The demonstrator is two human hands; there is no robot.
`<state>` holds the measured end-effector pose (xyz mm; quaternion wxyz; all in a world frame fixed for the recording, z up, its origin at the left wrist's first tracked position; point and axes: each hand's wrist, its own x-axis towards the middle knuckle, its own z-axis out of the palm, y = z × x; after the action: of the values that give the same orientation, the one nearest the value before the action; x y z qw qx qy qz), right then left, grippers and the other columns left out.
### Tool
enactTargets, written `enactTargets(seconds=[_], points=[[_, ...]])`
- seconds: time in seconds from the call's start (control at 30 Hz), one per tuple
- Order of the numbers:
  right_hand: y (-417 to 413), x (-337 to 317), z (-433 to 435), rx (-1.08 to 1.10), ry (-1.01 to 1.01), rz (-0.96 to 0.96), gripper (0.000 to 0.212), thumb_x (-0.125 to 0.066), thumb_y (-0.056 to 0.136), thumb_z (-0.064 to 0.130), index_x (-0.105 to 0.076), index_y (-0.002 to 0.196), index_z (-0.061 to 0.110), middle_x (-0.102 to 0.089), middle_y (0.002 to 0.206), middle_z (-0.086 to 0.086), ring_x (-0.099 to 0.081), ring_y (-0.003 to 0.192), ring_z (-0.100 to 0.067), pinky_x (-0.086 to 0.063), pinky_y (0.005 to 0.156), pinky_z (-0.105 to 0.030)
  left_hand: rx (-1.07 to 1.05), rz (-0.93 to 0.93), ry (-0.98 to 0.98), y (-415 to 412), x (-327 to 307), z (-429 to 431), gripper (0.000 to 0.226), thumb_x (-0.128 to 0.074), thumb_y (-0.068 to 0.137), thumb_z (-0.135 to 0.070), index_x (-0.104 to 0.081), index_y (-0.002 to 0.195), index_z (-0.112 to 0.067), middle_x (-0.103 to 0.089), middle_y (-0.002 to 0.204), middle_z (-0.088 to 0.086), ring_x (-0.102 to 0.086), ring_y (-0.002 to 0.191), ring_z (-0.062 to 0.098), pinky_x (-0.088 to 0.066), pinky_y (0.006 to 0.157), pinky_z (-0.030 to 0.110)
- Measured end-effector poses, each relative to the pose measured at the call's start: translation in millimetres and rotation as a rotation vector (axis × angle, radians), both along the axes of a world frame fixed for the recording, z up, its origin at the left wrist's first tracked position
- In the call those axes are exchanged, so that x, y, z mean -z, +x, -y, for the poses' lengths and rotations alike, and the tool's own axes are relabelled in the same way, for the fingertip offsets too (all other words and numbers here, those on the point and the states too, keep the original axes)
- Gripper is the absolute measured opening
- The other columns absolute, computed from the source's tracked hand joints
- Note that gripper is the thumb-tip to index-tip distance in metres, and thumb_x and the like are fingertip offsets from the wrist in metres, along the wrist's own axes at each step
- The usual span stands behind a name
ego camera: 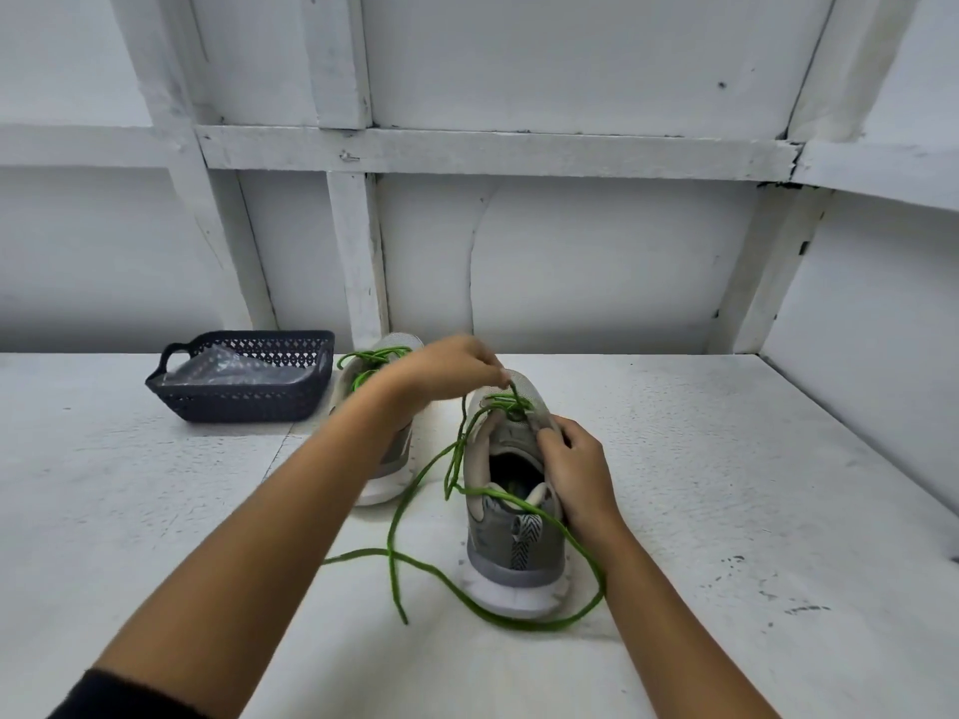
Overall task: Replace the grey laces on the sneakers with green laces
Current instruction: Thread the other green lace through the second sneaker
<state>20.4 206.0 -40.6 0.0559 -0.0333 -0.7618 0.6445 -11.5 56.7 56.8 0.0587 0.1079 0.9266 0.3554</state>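
Note:
Two grey sneakers stand on the white table, heels toward me. The near sneaker (pixel 511 531) has a green lace (pixel 451 578) threaded through its front eyelets, with long loose ends trailing over the heel and across the table. My left hand (pixel 446 373) reaches over the toe and pinches the green lace near the front eyelets. My right hand (pixel 578 469) grips the right side of this sneaker's collar. The far sneaker (pixel 386 407), partly hidden behind my left forearm, carries green lacing (pixel 366 360) on its front.
A dark perforated plastic basket (pixel 244 378) holding a clear plastic bag sits at the back left of the table (pixel 726 485). White panelled walls close off the back and the right side.

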Motion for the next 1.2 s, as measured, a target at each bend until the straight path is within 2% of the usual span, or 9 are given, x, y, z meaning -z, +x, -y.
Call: enactTargets(seconds=[0.13,0.37,0.6,0.73,0.83,0.9,1.03,1.1,1.2], points=[[0.4,1.4,-3.2,0.001,0.001,-0.005,0.019,-0.049,0.092,0.021,-0.065,0.087,0.010,-0.066,0.085,-0.011,-0.058,0.076,-0.020,-0.047,0.068,-0.034,0.141,0.160,0.080,18.6,-5.8,30.0,0.019,-0.052,0.095,-0.024,-0.063,0.081,-0.021,-0.058,0.079,-0.011,-0.052,0.075,0.004,-0.043,0.077,0.024],[-1.2,0.6,-0.6,-0.035,0.031,-0.021,0.023,-0.050,0.093,0.022,-0.064,0.086,0.005,-0.065,0.090,-0.021,-0.055,0.074,-0.021,-0.048,0.069,-0.038,0.186,0.259,0.340,33.0,9.1,38.3,0.027,-0.045,0.098,-0.018,-0.054,0.074,-0.011,-0.060,0.065,-0.003,-0.054,0.064,0.011,-0.042,0.066,0.022],[-1.9,-5.0,0.8,-0.057,0.064,-0.023,0.022,-0.051,0.094,0.023,-0.065,0.088,0.008,-0.066,0.091,-0.018,-0.057,0.077,-0.021,-0.048,0.072,-0.036,0.229,0.566,0.315,55.4,12.6,48.9,0.024,-0.032,0.102,-0.011,-0.054,0.102,-0.002,-0.064,0.065,0.009,-0.062,0.050,0.019,-0.056,0.060,0.031],[-1.4,-4.2,-2.3,-0.049,0.076,-0.030,0.021,-0.050,0.093,0.022,-0.066,0.091,0.008,-0.066,0.094,-0.018,-0.058,0.079,-0.021,-0.050,0.075,-0.040,-0.088,0.324,-0.034,46.5,29.7,37.9,0.021,-0.039,0.100,-0.017,-0.050,0.118,-0.010,-0.066,0.072,0.007,-0.063,0.049,0.016,-0.055,0.050,0.027],[-1.4,-2.4,-0.4,-0.049,0.067,-0.026,0.020,-0.051,0.093,0.022,-0.066,0.093,0.009,-0.067,0.094,-0.016,-0.060,0.082,-0.023,-0.051,0.078,-0.042,-0.154,0.134,-0.111,34.8,46.3,25.1,0.034,-0.039,0.099,-0.022,-0.051,0.129,-0.011,-0.064,0.087,0.006,-0.061,0.056,0.014,-0.052,0.046,0.023],[-1.9,-1.9,1.2,-0.053,0.074,-0.027,0.020,-0.050,0.094,0.023,-0.066,0.092,0.010,-0.067,0.092,-0.014,-0.061,0.084,-0.025,-0.051,0.076,-0.040,-0.136,0.030,-0.171,29.5,52.0,16.9,0.034,-0.041,0.097,-0.020,-0.057,0.123,-0.007,-0.065,0.097,0.012,-0.058,0.061,0.018,-0.051,0.048,0.024],[-2.1,-0.9,0.7,-0.058,0.075,-0.028,0.019,-0.050,0.093,0.021,-0.066,0.092,0.010,-0.067,0.092,-0.014,-0.060,0.084,-0.024,-0.051,0.076,-0.039,-0.160,-0.040,-0.124,22.3,58.2,12.1,0.023,-0.046,0.090,-0.010,-0.067,0.097,-0.001,-0.061,0.087,0.013,-0.049,0.069,0.019,-0.036,0.052,0.025],[-3.9,-0.4,-0.6,-0.071,0.085,-0.016,0.018,-0.050,0.093,0.020,-0.065,0.094,0.011,-0.067,0.094,-0.014,-0.061,0.086,-0.025,-0.050,0.077,-0.038,-0.217,0.025,0.001,20.1,56.0,15.0,0.021,-0.046,0.090,-0.015,-0.062,0.081,-0.004,-0.057,0.079,0.012,-0.048,0.070,0.020,-0.035,0.058,0.025],[-8.5,-4.1,-4.6,-0.141,0.127,-0.004,0.019,-0.050,0.093,0.018,-0.062,0.107,0.014,-0.064,0.102,-0.009,-0.059,0.093,-0.021,-0.048,0.079,-0.032,-0.224,0.330,0.650,23.0,36.2,24.7,0.025,-0.040,0.092,-0.016,-0.049,0.069,-0.015,-0.057,0.070,0.002,-0.060,0.064,0.016,-0.040,0.068,0.029]])
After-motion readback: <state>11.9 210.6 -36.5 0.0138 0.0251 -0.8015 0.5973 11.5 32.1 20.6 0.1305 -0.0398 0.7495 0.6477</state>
